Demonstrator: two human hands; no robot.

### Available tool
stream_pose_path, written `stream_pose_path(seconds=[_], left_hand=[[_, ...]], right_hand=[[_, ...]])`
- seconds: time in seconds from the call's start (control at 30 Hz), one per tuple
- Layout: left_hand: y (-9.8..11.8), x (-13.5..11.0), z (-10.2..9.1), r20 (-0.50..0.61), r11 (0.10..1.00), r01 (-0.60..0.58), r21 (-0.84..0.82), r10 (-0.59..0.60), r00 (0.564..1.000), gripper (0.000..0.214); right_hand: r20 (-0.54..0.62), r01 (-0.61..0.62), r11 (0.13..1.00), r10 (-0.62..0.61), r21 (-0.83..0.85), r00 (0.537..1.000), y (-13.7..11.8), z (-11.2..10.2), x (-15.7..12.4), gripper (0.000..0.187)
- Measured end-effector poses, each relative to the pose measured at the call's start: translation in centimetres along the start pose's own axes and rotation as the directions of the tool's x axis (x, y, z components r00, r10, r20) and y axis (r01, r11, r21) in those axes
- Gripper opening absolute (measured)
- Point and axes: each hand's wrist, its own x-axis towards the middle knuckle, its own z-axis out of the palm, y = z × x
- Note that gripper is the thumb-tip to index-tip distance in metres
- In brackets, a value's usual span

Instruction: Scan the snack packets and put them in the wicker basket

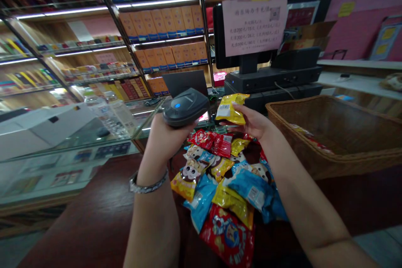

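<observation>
My left hand (168, 136) is wrapped round a black barcode scanner (186, 106) with a lit blue spot on top. To its right, my right hand (251, 121) grips a yellow snack packet (230, 109), its white barcode label facing me. Both hands are raised over a pile of snack packets. Within the pile I see a red packet (216, 142), a blue packet (251, 192), a yellow-green packet (234, 201) and a large red packet (230, 234) nearest me. My right forearm covers part of the pile's right side.
A wicker basket (333, 159) with a few packets inside stands at the right. Behind the hands are a monitor (218, 37) bearing a paper sign and a cash register base (270, 79). A glass counter (109, 144) with bottles (109, 113) and a white box (44, 127) lies left.
</observation>
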Motion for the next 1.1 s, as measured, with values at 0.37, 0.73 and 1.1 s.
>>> stream_pose_path(seconds=[0.37,0.73,1.1], left_hand=[[-0.5,0.6,1.0,0.031,0.997,0.008,-0.077,-0.006,0.999,0.023],[-1.2,0.8,1.6,0.153,0.997,0.043,-0.069,-0.032,0.988,0.02],[-1.6,0.9,1.7,0.191,0.996,0.033,-0.078,-0.017,0.981,0.027]], right_hand=[[-0.241,0.15,0.988,-0.138,0.035,0.961,-0.4,-0.6,0.6,0.027],[-0.296,0.263,0.964,-0.266,-0.05,0.917,0.2,-0.5,1.4,0.022],[-0.333,0.314,0.945,-0.325,-0.088,0.885,0.5,-0.2,1.8,0.02]])
